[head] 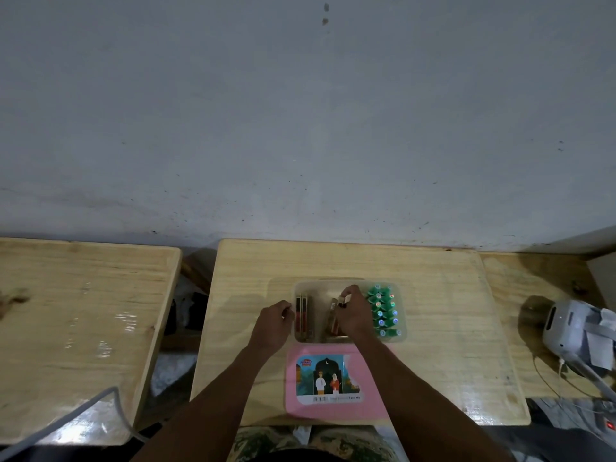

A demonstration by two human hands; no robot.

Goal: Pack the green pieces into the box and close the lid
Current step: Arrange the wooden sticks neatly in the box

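I'm seeing R hand pinching a brown piece in mid box, green pieces lying just right of it along the right wall; L hand grip: can't tell.

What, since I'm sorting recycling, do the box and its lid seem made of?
Box: apparently translucent plastic, slightly frosted; the wooden table shows through it. Lid: probably opaque pink plastic, smooth, with a printed label; its rounded corners suggest moulding.
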